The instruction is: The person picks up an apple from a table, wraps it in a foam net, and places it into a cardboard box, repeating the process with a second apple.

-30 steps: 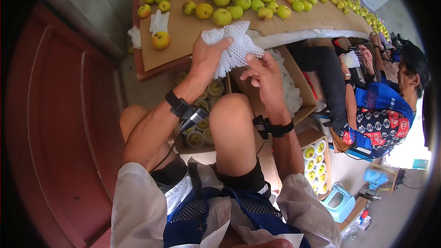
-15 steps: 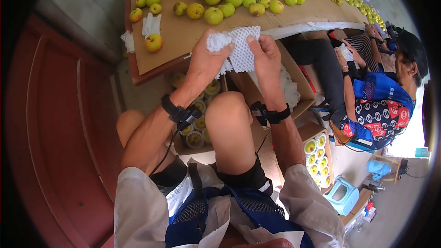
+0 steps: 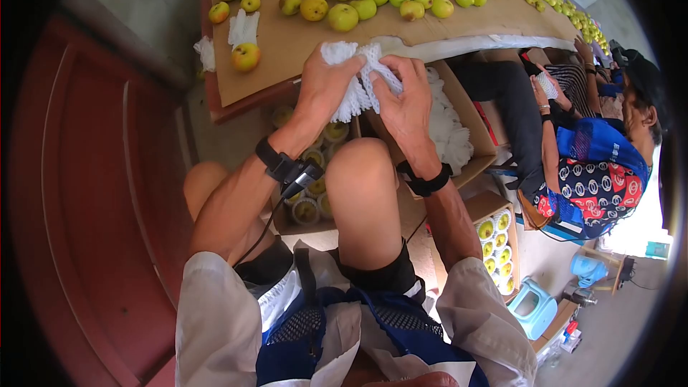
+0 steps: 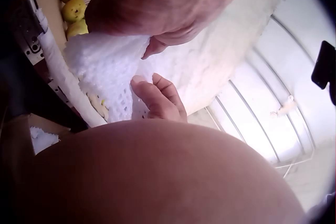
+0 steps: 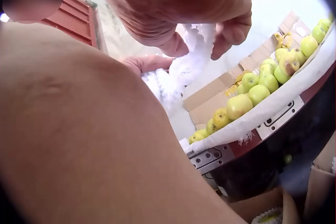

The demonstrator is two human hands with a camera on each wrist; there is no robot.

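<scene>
My left hand point(image 3: 322, 86) grips a bunch of white foam net sleeves point(image 3: 347, 106) above the near edge of the table. Close beside it, my right hand point(image 3: 407, 104) pinches a foam net sleeve point(image 3: 371, 64), fingers and thumb bent on the mesh. In the left wrist view the white netting point(image 4: 102, 66) spreads between the two hands. It looks bunched up in the right wrist view point(image 5: 189, 66). Beyond the hands, many green and yellow apples point(image 3: 342, 17) lie on a cardboard-covered table point(image 3: 287, 43).
One reddish apple point(image 3: 246, 57) sits at the table's left, by a flat foam net point(image 3: 244, 29). Below are a carton of white nets point(image 3: 451, 132) and cartons of netted apples point(image 3: 306, 210). Another person point(image 3: 595, 172) sits at right, near a blue stool point(image 3: 536, 308). A red door point(image 3: 86, 208) stands left.
The right hand, loosely touching the netting at first, took hold of a sleeve, which was spread out flat half a second ago and is now gathered narrower. The left hand keeps its bunch.
</scene>
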